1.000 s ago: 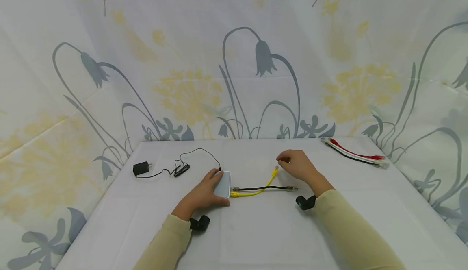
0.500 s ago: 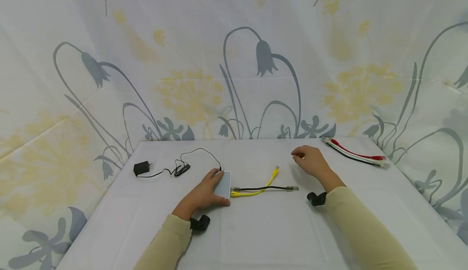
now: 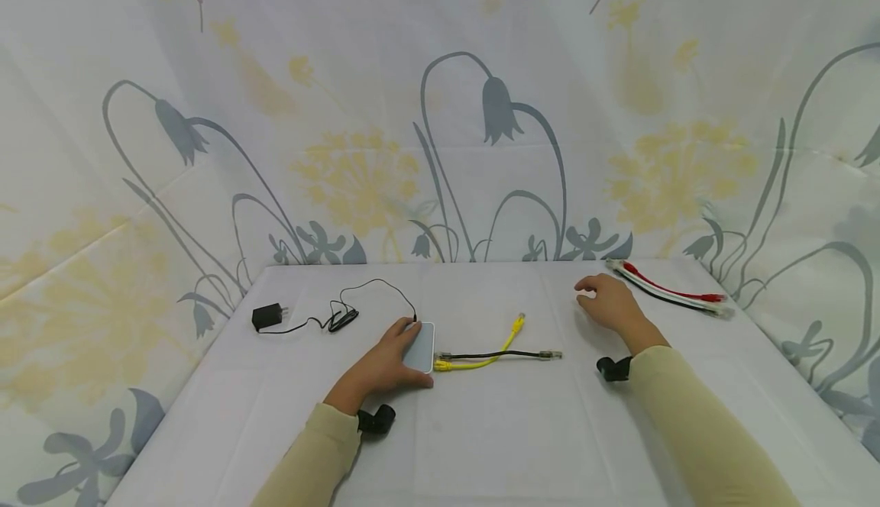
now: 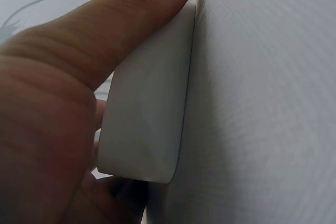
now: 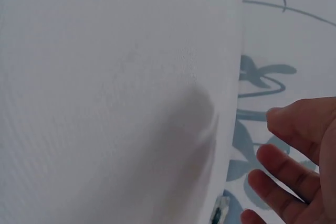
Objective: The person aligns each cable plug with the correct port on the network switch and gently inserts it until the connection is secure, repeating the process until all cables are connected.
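Note:
My left hand [image 3: 381, 362] holds a small flat white box [image 3: 421, 348] with a grey top, thumb along its near side and fingers over the far side. In the left wrist view the box's white side wall [image 4: 149, 108] shows close, under the thumb. A yellow network cable [image 3: 474, 363] and a short black network cable [image 3: 495, 354] run out from the box's right side, crossing each other. My right hand [image 3: 612, 305] is over the table to the right of the cables, its fingers loosely bent and holding nothing, as the right wrist view also shows.
A black power adapter [image 3: 268, 316] lies at the left, its thin cord [image 3: 341, 316] leading to the box's far side. At the back right lie red, white and black network cables [image 3: 667, 285]. Behind the white-covered table [image 3: 509, 438] hangs a flowered cloth [image 3: 357, 110].
My right hand has moved right, away from the yellow cable's free end and towards the cables at the back right. The left hand stays on the box.

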### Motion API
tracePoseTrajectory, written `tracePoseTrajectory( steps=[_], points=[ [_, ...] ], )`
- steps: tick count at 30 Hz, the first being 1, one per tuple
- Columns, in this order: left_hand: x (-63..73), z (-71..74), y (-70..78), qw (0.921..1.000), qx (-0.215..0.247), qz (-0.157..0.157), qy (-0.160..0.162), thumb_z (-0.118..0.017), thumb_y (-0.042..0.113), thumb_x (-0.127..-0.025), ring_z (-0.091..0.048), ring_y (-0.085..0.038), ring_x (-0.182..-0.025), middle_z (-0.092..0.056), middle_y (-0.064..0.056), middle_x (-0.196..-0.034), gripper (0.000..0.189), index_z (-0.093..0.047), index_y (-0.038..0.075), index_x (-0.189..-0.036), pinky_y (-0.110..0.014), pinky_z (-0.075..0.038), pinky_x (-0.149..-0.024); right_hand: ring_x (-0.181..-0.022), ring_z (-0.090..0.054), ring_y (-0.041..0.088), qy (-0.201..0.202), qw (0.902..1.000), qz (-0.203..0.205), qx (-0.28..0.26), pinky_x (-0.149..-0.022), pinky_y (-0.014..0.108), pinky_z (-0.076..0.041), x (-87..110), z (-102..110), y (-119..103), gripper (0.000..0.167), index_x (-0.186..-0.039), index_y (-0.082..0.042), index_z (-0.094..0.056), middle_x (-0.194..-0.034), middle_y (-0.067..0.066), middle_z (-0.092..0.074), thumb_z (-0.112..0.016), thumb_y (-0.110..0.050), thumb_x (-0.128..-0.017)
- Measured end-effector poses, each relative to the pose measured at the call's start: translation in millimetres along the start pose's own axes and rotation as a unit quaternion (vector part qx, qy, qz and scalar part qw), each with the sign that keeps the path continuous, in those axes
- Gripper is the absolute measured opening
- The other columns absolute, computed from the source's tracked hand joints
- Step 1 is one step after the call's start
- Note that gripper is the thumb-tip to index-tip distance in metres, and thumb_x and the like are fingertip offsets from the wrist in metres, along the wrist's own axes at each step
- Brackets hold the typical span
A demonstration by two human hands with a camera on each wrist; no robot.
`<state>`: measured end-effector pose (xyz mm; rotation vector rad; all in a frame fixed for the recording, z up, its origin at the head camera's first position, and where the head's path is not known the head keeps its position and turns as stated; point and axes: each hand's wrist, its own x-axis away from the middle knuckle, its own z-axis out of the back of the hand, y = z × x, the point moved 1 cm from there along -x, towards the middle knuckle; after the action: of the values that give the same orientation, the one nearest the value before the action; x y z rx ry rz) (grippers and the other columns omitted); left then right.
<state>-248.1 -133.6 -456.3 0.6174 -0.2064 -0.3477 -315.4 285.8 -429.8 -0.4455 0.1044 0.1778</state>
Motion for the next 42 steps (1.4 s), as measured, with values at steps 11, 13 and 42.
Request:
tracePoseTrajectory(
  steps=[11, 13, 42],
  points=[
    [1.0, 1.0, 2.0, 1.0, -0.006, -0.007, 0.002, -0.083, 0.049, -0.071, -0.024, -0.033, -0.146, -0.017, -0.01, -0.161, 0.106, -0.027, 0.014, -0.154, -0.052, -0.034, -0.11, -0.126, -0.041, 0.052, -0.029, 0.9986, -0.043, -0.002, -0.102, 0.062, -0.034, -0.7, 8.4, 26.4, 0.039, -0.124, 0.003, -0.059, -0.132, 0.033, -0.05, -0.055, -0.02, -0.093],
    [1.1, 0.9, 2.3, 1.0, -0.007, -0.003, 0.0, -0.083, 0.049, -0.071, -0.024, -0.033, -0.146, -0.017, -0.01, -0.162, 0.106, -0.027, 0.015, -0.155, -0.052, -0.034, -0.11, -0.127, -0.039, 0.052, -0.039, 0.9978, -0.053, -0.002, -0.104, 0.062, -0.032, 0.2, 10.0, 29.0, 0.041, -0.126, 0.004, -0.057, -0.135, 0.034, -0.047, -0.054, -0.022, -0.094],
    [-0.2, -1.2, 0.0, 0.9999, -0.009, 0.003, 0.006, -0.083, 0.051, -0.07, -0.022, -0.031, -0.147, -0.017, -0.007, -0.162, 0.106, -0.028, 0.018, -0.154, -0.051, -0.033, -0.111, -0.13, -0.026, 0.059, -0.09, 0.99, -0.108, 0.011, -0.106, 0.069, -0.024, 16.8, 34.5, 58.1, 0.051, -0.134, 0.009, -0.046, -0.14, 0.042, -0.032, -0.049, -0.022, -0.094]
  ],
)
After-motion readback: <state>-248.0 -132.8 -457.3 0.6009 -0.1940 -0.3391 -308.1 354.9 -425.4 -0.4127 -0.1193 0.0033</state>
